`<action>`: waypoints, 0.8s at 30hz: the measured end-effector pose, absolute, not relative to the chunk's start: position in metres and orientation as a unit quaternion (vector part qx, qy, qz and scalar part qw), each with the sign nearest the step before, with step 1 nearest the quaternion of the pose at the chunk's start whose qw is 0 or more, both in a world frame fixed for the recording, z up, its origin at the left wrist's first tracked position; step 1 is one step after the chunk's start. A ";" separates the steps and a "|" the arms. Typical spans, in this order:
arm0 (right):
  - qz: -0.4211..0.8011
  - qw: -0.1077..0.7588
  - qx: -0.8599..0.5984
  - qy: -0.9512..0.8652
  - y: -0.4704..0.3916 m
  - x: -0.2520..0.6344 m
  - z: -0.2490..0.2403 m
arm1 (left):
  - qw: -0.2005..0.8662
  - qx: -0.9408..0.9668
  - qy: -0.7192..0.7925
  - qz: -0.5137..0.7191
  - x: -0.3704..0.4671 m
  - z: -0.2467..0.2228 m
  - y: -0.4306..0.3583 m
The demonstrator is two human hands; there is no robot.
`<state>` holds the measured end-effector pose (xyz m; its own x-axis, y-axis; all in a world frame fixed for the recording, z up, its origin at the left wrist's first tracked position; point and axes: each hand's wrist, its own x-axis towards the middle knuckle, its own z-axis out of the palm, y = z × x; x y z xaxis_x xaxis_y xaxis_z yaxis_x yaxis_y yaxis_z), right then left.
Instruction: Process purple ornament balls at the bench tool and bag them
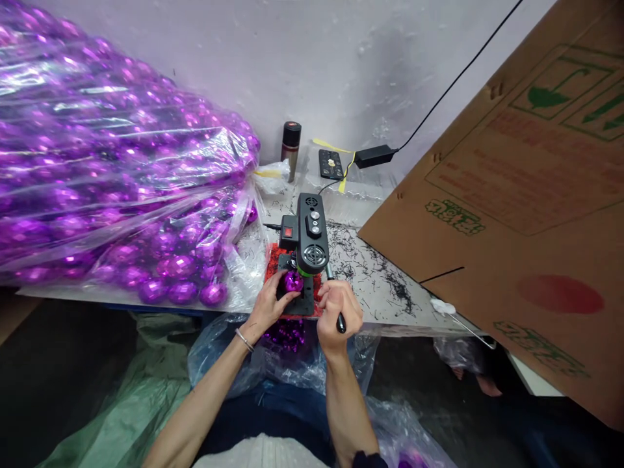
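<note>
My left hand [270, 300] has its thumb and fingers closed around a shiny purple ball [293, 281], which sits under the head of a small black bench drill press [312, 227]. My right hand [340, 313] is wrapped round the black-tipped lever handle [341, 323] on the machine's right side. The machine's dark base plate [307, 302] rests on a red mat [273, 260]. A black box with a red switch [288, 232] is attached at its left. The tool tip under the head is hidden from view.
A big clear bag of purple balls [146, 175] fills the left. Black shavings [397, 286] litter the white table [424, 312]. A dark bottle [290, 146], a black phone-like slab [331, 164] and a power adapter [374, 156] stand behind. A cardboard box [511, 240] leans in from the right.
</note>
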<state>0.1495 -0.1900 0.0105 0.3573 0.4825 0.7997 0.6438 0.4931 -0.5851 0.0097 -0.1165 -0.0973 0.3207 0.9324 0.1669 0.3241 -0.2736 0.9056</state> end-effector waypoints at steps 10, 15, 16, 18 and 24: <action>-0.077 0.639 -0.513 -0.568 -0.192 0.149 0.012 | 0.406 0.715 0.418 0.387 0.022 -0.110 -0.113; -0.084 0.637 -0.501 -0.580 -0.193 0.151 0.001 | 0.412 0.707 0.428 0.385 0.022 -0.114 -0.116; -0.088 0.635 -0.499 -0.583 -0.193 0.152 -0.004 | 0.411 0.707 0.429 0.383 0.021 -0.114 -0.116; -0.102 0.635 -0.491 -0.587 -0.191 0.152 -0.015 | 0.410 0.709 0.430 0.380 0.021 -0.113 -0.117; -0.139 0.657 -0.482 -0.563 -0.185 0.149 -0.038 | 0.401 0.717 0.423 0.383 0.021 -0.113 -0.117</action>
<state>0.1486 -0.1847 -0.0375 0.3271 0.3604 0.8736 0.7251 0.4971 -0.4766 0.0211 -0.1171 -0.1134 0.3493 0.9133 0.2095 0.2994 -0.3206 0.8986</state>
